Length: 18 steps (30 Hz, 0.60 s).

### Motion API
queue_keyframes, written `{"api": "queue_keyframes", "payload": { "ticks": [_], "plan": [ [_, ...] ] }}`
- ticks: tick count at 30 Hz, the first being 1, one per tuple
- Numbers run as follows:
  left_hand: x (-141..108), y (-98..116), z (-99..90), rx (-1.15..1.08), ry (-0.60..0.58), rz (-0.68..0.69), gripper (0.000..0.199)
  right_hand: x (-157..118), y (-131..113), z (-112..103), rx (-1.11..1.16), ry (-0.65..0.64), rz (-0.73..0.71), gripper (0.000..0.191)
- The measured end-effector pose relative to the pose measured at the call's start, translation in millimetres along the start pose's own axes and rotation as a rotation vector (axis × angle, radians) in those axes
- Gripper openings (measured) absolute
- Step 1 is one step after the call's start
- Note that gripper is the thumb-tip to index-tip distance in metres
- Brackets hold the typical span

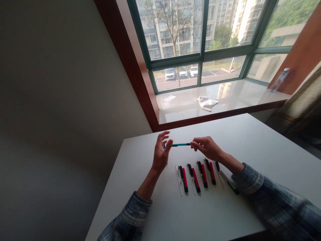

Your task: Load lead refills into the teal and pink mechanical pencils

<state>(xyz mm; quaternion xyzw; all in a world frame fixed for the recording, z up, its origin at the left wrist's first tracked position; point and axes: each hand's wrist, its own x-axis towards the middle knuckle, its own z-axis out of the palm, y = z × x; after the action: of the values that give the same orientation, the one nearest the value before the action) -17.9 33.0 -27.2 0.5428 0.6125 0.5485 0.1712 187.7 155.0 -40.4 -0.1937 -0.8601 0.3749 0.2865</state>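
A slim teal-and-black pen [184, 144] is held roughly level above the white table. My right hand [206, 146] pinches its black right end between thumb and fingers. Around the other end is my left hand [162, 152], fingers spread and thumb apart. A bit of teal shows by its palm, and whether it touches the pen I cannot tell. Below the hands lie several sets of parts in a row: red-and-black barrels [185, 180], black pieces [190, 169] and thin white rods [178, 180]. Near my right sleeve is a long white piece with a black end [233, 188].
The white table [140, 167] meets a wall on the left and a window sill [183, 108] at the back. On the sill lie a crumpled white cloth [208, 103] and a paper piece [170, 98]; a clear bottle [279, 80] stands right, near a curtain [301, 97].
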Motion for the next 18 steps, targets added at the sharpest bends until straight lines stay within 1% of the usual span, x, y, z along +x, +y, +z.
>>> {"api": "queue_keyframes", "payload": {
  "ticks": [1, 3, 5, 7, 10, 12, 15, 18],
  "plan": [
    [-0.4, -0.8, 0.9, -0.091, 0.006, -0.043, 0.041, -0.2, -0.9, 1.5, 0.009, -0.016, -0.011, 0.048],
    [-2.4, -2.0, 4.6, -0.232, -0.024, -0.094, 0.045, -0.5, -2.6, 3.9, 0.025, -0.044, -0.025, 0.047],
    [-4.1, -2.9, 8.3, -0.294, -0.058, -0.114, 0.046, -0.4, -3.5, 4.0, 0.017, -0.030, -0.032, 0.046],
    [-3.4, -3.7, 9.6, -0.292, -0.029, -0.115, 0.046, 0.2, -3.3, 1.2, -0.015, 0.036, -0.037, 0.045],
    [1.4, -4.7, 7.3, -0.236, 0.086, -0.140, 0.045, 0.8, -2.6, -4.0, -0.050, 0.166, -0.035, 0.043],
    [3.9, -4.5, 5.3, -0.241, 0.093, -0.180, 0.042, 0.3, -3.1, -4.6, -0.046, 0.205, -0.030, 0.044],
    [4.0, -2.8, 4.1, -0.347, 0.049, -0.235, 0.039, -1.1, -5.4, -1.4, -0.039, 0.196, -0.020, 0.045],
    [2.8, -2.2, 3.3, -0.465, 0.093, -0.284, 0.041, -2.1, -8.0, 1.6, -0.048, 0.152, -0.022, 0.039]
  ]
}}
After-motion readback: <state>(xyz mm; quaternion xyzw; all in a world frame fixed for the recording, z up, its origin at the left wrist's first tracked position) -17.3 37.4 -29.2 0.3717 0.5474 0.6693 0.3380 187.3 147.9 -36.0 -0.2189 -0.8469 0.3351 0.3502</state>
